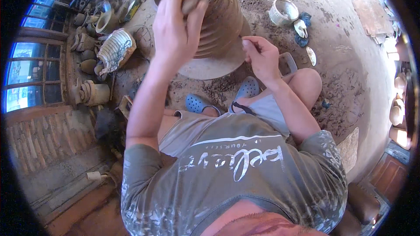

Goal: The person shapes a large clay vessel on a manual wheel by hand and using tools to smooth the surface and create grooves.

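A large ribbed clay pot (221, 22) with a thick rim and a dark opening stands on a pale round wheel plate (210, 71). My left hand (179, 30) is raised at the near side of its rim. Its fingers are closed round a rounded grey-brown lump (192, 1), slightly blurred, whose material I cannot make out. To the right of the pot, near its lower wall, my right hand (262, 59) is closed in a pinch. Whatever is between those fingertips is too small to name. The pot's far side is out of sight.
A white bucket (283, 12) stands at the right beside a white and blue cloth-like item (301, 28). Several clay pots and a pale ribbed vessel (116, 51) crowd the left. My feet, in blue clogs (201, 105), rest before the wheel. Clay crumbs litter the floor.
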### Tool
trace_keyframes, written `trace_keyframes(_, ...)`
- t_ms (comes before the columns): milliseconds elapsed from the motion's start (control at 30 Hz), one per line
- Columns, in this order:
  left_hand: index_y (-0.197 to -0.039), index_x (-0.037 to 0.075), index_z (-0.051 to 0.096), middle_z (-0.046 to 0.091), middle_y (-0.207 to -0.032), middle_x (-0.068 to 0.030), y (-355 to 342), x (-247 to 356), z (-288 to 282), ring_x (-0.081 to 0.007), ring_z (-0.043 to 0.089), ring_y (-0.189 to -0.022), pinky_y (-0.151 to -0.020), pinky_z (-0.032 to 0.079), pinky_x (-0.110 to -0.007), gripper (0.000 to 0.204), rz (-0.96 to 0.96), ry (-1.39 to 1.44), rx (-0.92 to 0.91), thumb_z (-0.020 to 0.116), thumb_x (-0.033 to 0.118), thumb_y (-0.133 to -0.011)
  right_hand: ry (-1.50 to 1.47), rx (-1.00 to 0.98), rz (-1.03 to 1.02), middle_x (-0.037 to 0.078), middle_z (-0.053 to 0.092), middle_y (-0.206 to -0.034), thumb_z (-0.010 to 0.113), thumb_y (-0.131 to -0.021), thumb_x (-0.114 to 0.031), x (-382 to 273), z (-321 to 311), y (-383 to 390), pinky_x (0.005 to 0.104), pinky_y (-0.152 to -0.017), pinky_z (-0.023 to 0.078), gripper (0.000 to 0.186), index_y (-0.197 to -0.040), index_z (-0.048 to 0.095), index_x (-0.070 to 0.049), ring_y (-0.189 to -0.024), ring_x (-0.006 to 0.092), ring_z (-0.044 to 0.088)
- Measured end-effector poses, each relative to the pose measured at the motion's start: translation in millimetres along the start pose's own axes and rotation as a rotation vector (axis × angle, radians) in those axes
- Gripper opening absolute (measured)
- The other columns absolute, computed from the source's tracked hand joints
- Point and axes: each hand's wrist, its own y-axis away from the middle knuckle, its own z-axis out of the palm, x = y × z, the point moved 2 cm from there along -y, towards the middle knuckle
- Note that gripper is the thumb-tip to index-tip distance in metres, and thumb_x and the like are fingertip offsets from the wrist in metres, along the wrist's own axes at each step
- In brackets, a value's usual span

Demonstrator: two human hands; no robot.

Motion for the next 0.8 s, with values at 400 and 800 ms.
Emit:
trace_keyframes(400, -0.099, 0.002, 0.061, 0.072, -0.091, -0.0248, -47, -24, 30, -0.0449, 0.068, -0.088, -0.077, 0.053, -0.054, 0.029, -0.163, -0.163, -0.405, 0.059, 0.031, -0.101, 0.271, 0.058, -0.427, 0.014, 0.073, -0.088, 0.080, -0.085, -0.010, 6, 38, -15, 0.0342, -0.071, 0.056, 0.023, -0.107, 0.076, -0.002, -0.080, 0.0251, 0.072)
trace_keyframes(800, -0.099, 0.001, 0.063, 0.070, -0.084, -0.0214, -52, -25, 12, -0.0429, 0.068, -0.081, -0.070, 0.052, -0.049, 0.026, -0.074, -0.046, -0.550, 0.068, 0.026, -0.096, 0.429, 0.069, -0.559, 0.014, 0.070, -0.077, 0.087, -0.082, -0.015, 2, 39, -25, 0.0318, -0.058, 0.053, 0.023, -0.085, 0.071, 0.000, -0.065, 0.0186, 0.068)
